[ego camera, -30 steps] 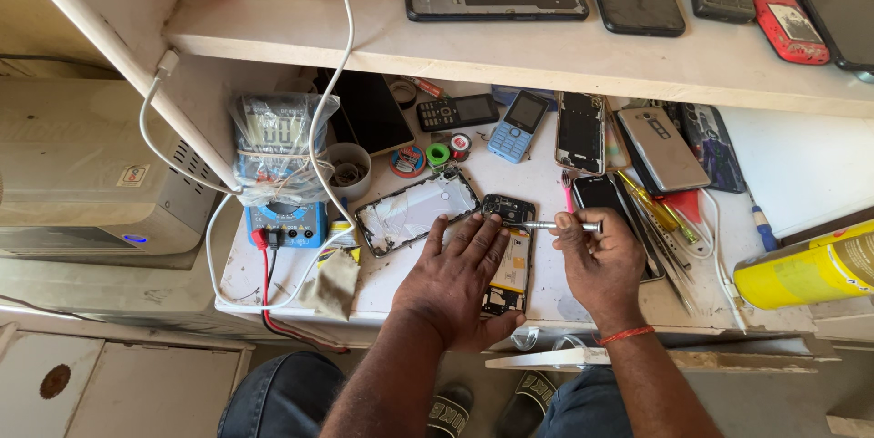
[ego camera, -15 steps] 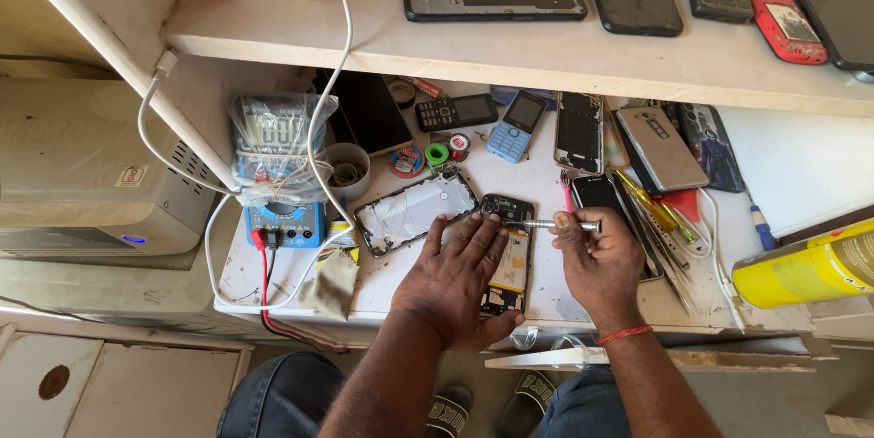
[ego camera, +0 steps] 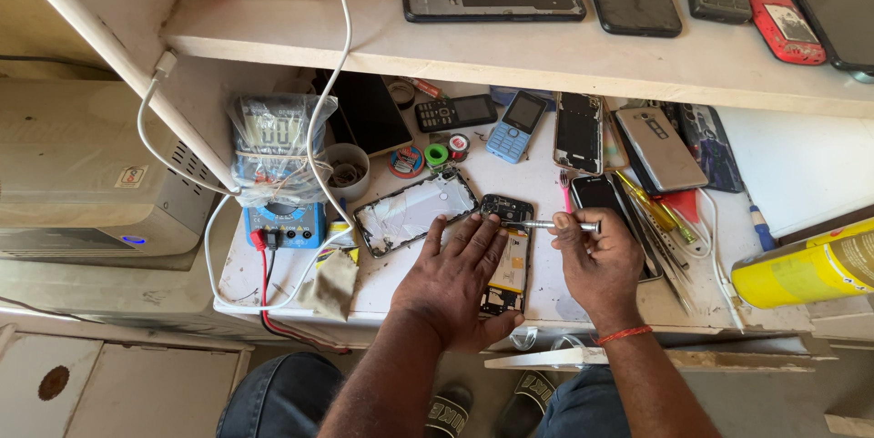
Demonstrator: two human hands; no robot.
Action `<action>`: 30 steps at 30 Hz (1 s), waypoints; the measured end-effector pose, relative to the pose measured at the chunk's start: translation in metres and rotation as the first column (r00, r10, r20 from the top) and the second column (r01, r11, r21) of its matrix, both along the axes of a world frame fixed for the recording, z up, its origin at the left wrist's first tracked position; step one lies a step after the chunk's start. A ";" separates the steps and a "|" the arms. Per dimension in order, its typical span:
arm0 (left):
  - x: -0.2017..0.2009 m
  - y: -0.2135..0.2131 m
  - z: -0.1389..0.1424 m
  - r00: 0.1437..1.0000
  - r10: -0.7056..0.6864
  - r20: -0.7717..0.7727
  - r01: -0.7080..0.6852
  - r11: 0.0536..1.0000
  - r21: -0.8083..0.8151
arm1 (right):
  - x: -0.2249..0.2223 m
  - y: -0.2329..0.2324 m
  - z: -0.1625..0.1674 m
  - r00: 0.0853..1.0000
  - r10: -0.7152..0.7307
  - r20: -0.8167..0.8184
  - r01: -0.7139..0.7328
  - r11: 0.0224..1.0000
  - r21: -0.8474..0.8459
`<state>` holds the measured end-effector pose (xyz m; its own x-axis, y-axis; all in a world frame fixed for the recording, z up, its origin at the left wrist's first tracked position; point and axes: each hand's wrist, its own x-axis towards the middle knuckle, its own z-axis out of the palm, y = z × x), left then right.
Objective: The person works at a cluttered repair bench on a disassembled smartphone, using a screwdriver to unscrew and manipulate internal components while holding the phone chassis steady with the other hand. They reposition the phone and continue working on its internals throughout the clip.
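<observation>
A white, scuffed work table carries everything, with a long pale shelf above its far edge. Off the table's left edge stands a grey ventilated metal box. At the table's right edge lies a yellow spray can on its side. Near the table's left corner sits a blue multimeter with red and black leads, under a clear plastic bag of parts.

Toward the table's middle rests an emptied silver phone frame, just beside the opened black phone with a yellow battery. That opened phone lies at the table's near edge, between both hands. The left hand lies flat with spread fingers, pressing the phone's left side down rather than closing around it. The right hand is pinched narrow around a slim silver screwdriver, whose tip meets the phone's upper end.

Farther back on the table lies a small light-blue keypad phone.
</observation>
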<state>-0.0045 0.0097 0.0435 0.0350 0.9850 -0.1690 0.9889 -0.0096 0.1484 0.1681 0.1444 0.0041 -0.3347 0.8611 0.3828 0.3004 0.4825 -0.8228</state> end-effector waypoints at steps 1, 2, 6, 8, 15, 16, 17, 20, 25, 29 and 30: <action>0.000 0.000 0.000 1.000 -0.001 -0.003 0.001 1.000 0.000 | 0.000 0.000 0.000 1.000 0.005 0.000 -0.005 1.000 0.002; 0.000 0.000 0.000 1.000 -0.002 -0.006 0.002 1.000 -0.001 | 0.000 0.000 0.000 1.000 0.010 0.001 -0.010 1.000 0.002; -0.001 -0.001 -0.002 1.000 -0.001 0.007 0.001 1.000 0.027 | 0.000 0.000 0.000 0.999 0.030 -0.032 -0.030 1.000 0.003; -0.001 -0.001 -0.003 1.000 -0.001 0.013 0.001 0.999 0.040 | -0.001 0.000 -0.001 1.000 0.008 -0.003 -0.008 1.000 -0.007; -0.001 -0.001 -0.004 1.000 -0.001 0.014 0.000 0.998 0.057 | 0.000 0.001 -0.002 1.000 -0.001 -0.009 0.001 1.000 -0.016; -0.001 -0.001 -0.004 1.000 -0.001 0.013 0.000 0.998 0.056 | 0.000 0.001 -0.002 1.000 0.001 -0.007 -0.001 1.000 -0.013; -0.001 -0.001 -0.004 1.000 0.000 0.013 0.000 0.999 0.054 | 0.000 0.001 -0.002 1.000 0.003 -0.006 -0.003 1.000 -0.011; -0.001 -0.001 -0.004 1.000 0.000 0.009 0.000 0.999 0.051 | 0.000 0.001 -0.002 1.000 0.007 -0.002 -0.007 1.000 -0.001; -0.001 0.000 -0.003 1.000 -0.001 0.013 0.000 0.999 0.042 | 0.000 0.001 -0.001 1.000 0.002 0.029 -0.003 1.000 0.012; -0.001 0.000 -0.002 1.000 -0.003 0.009 0.002 1.000 0.032 | 0.000 0.000 0.000 1.000 0.007 0.017 -0.007 1.000 0.013; -0.001 0.000 -0.002 1.000 -0.004 0.009 0.004 0.999 0.032 | 0.000 0.000 0.000 1.000 0.007 0.012 -0.007 1.000 0.012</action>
